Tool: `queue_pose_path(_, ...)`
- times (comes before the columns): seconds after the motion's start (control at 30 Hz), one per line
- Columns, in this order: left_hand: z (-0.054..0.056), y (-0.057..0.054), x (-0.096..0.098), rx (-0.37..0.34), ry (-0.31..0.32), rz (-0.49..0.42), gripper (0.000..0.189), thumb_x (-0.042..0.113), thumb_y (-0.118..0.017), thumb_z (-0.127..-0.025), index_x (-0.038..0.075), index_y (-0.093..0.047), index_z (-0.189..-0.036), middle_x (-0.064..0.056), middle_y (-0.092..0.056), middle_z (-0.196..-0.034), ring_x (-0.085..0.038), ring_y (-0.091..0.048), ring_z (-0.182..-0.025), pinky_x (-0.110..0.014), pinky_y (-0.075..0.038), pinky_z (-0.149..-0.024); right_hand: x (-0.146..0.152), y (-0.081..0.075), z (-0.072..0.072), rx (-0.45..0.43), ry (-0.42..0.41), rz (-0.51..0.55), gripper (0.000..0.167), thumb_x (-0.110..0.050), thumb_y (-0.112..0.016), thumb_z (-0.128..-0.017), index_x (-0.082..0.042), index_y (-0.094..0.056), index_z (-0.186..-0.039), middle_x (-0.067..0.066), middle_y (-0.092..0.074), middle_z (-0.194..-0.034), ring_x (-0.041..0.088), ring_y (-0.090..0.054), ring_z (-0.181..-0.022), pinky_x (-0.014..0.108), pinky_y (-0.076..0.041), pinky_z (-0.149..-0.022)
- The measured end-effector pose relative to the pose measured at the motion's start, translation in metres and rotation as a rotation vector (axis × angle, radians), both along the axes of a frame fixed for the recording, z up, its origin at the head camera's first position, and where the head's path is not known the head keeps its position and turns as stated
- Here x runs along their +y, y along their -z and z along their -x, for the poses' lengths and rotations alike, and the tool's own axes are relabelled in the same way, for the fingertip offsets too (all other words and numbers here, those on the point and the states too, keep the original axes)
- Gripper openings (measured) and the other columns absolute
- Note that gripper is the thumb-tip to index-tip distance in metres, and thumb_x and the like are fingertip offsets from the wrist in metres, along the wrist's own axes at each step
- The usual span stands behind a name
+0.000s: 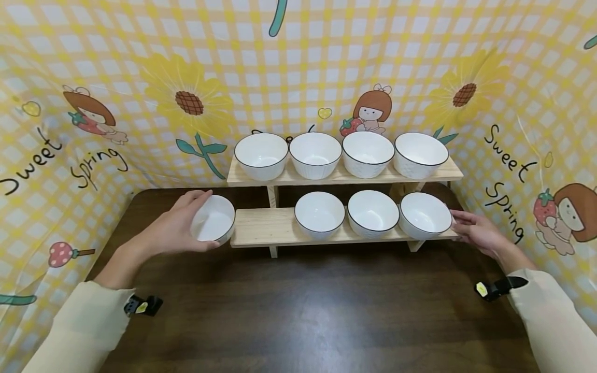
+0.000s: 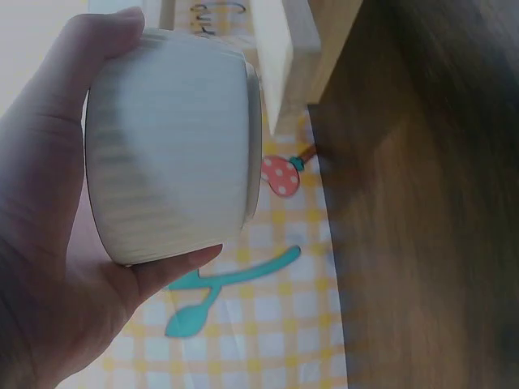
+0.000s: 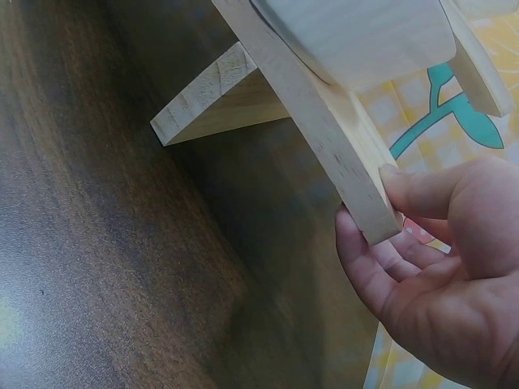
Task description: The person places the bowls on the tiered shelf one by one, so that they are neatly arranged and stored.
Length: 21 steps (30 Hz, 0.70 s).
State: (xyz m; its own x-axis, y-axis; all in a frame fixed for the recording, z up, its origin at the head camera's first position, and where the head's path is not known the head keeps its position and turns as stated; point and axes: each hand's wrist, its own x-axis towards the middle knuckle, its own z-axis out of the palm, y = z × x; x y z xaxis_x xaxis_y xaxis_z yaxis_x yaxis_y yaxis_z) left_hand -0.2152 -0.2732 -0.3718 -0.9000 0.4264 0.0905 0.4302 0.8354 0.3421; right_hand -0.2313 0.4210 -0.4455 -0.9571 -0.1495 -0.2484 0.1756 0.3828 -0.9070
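Note:
My left hand (image 1: 179,228) grips a white bowl (image 1: 215,220) with a dark rim, thumb on one side and fingers on the other. It is held just off the left end of the lower shelf (image 1: 261,228). In the left wrist view the ribbed outside of this bowl (image 2: 170,146) shows, its foot pointing right. My right hand (image 1: 478,233) pinches the right end of the lower shelf, and in the right wrist view its thumb lies on top of the board (image 3: 340,154) with fingers beneath. Close by, a white bowl (image 1: 425,215) stands on that end.
Two more bowls, one in the middle (image 1: 320,213) and one beside it (image 1: 373,212), stand on the lower shelf. Several similar bowls line the upper shelf (image 1: 345,178). The wooden rack stands on a dark table (image 1: 308,305), enclosed by a yellow checked cloth (image 1: 298,67).

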Motion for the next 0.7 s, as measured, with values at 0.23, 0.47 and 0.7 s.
queue_pose_path(0.23, 0.002, 0.001, 0.017, 0.016, 0.042, 0.005, 0.122, 0.059, -0.088, -0.069, 0.003, -0.028, -0.159, -0.019, -0.034, -0.152, -0.036, -0.051, -0.12, -0.054, -0.053, -0.085, -0.001, 0.0, 0.0, 0.006, -0.004, -0.002, 0.062, -0.006, -0.044, -0.108, 0.017, -0.011, -0.154, -0.017, -0.057, -0.102, 0.0, -0.063, -0.089, 0.029, -0.057, -0.081)
queue_pose_path(0.47, 0.006, 0.003, 0.035, 0.019, 0.077, -0.01, 0.12, 0.057, -0.088, -0.07, 0.002, -0.029, -0.159, -0.02, -0.034, -0.152, -0.035, -0.047, -0.125, -0.055, -0.052, -0.086, 0.0, 0.001, 0.0, 0.02, -0.008, 0.015, 0.062, -0.006, -0.044, -0.108, 0.017, -0.011, -0.154, -0.019, -0.058, -0.101, -0.001, -0.064, -0.09, 0.029, -0.057, -0.08)
queue_pose_path(0.7, 0.011, 0.01, 0.053, 0.002, 0.078, -0.013, 0.12, 0.058, -0.087, -0.07, 0.002, -0.029, -0.159, -0.019, -0.033, -0.154, -0.033, -0.047, -0.126, -0.054, -0.052, -0.087, -0.001, 0.001, 0.0, 0.014, -0.005, 0.003, 0.062, -0.006, -0.044, -0.108, 0.017, -0.011, -0.155, -0.019, -0.056, -0.105, -0.002, -0.063, -0.091, 0.028, -0.057, -0.08)
